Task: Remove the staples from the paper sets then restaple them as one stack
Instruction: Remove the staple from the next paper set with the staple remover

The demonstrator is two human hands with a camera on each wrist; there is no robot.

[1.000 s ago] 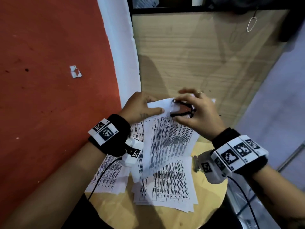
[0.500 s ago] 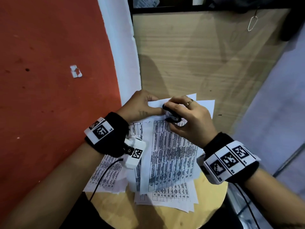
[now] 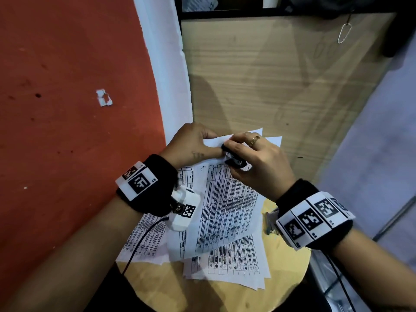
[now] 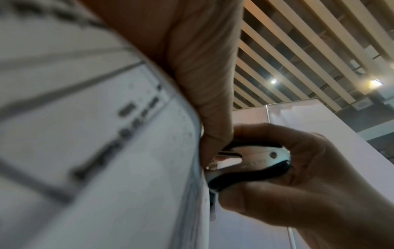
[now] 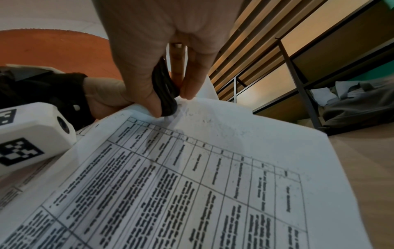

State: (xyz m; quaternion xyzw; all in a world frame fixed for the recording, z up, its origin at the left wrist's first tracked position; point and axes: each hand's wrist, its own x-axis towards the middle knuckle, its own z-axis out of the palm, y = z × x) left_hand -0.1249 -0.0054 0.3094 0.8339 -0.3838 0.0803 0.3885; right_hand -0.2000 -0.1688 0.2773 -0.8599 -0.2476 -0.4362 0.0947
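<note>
Staple remover: black, metal-clawed, pinched in right hand, claws pointing left into top corner of held paper set
Paper set: lifted, long axis running from hands down toward the person, lower end over loose sheets
Left hand: thumb and fingers pinch the same corner, touching the remover
Desk: round, sheets overhang its left edge; red wall close on the left, wooden panel just behind

- Red wall on the left — a torn white scrap stuck on it.
- Wood-grain panel behind.
- Metal carabiner hanging top right.
</note>
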